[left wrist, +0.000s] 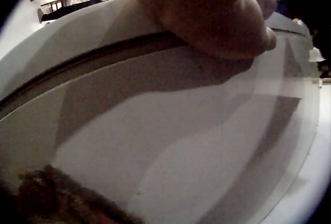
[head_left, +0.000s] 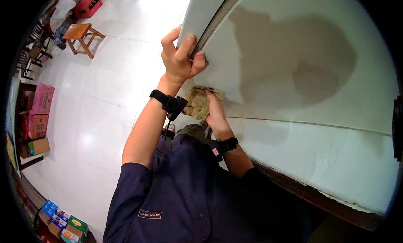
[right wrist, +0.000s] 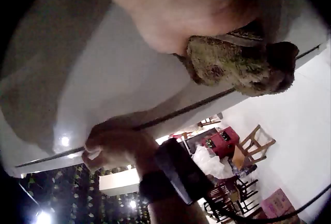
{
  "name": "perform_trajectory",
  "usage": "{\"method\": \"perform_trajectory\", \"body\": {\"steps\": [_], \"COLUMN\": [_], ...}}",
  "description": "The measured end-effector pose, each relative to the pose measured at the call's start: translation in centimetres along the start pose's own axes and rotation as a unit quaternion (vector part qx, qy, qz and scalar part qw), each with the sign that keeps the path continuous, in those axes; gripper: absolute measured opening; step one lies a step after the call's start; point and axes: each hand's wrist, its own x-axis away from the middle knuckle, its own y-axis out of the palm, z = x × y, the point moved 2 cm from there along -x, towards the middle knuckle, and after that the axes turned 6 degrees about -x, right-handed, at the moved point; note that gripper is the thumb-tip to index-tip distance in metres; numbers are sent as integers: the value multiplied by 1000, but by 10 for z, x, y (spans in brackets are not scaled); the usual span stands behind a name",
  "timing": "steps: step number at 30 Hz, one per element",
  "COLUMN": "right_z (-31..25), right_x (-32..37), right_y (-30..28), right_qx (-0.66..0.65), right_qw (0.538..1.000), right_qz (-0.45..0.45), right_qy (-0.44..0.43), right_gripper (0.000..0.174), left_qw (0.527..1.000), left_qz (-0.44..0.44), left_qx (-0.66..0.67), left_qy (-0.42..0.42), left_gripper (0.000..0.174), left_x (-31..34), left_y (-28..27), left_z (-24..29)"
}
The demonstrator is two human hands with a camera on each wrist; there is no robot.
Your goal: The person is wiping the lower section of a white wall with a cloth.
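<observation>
While the left hand [head_left: 181, 58] curls its fingers and thumb round the edge of the white door [head_left: 195, 12], apparently to brace that panel, the right hand [head_left: 216, 111] presses a brownish cloth [head_left: 196, 102] against the white cabinet [head_left: 319, 159], just nearer the person than that grip. The right fingers close over the cloth and bunch it, so the wad meets the surface beside the dark seam. Far to the left, a wooden stool [head_left: 82, 33] stands on the pale floor [head_left: 109, 96]. Cardboard boxes [head_left: 40, 100] sit along the left side.
</observation>
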Motion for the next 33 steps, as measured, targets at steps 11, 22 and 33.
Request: {"method": "perform_trajectory", "body": {"steps": [11, 22, 33], "right_z": [-30, -40, -31], "right_x": [20, 32, 23], "right_y": [18, 26, 24], "right_qx": [-41, -45, 14], "right_qw": [998, 997, 1000], "right_qz": [-33, -39, -17], "right_qy": [26, 47, 18], "right_gripper": [33, 31, 33], "left_qw": [1000, 1000, 1000], "left_qz": [5, 4, -4], "left_qx": [-6, -13, 4], "left_qy": [-14, -10, -17], "left_gripper": [47, 48, 48], "left_x": [1, 0, 4], "left_y": [1, 0, 2], "left_z": [0, -1, 0]}}
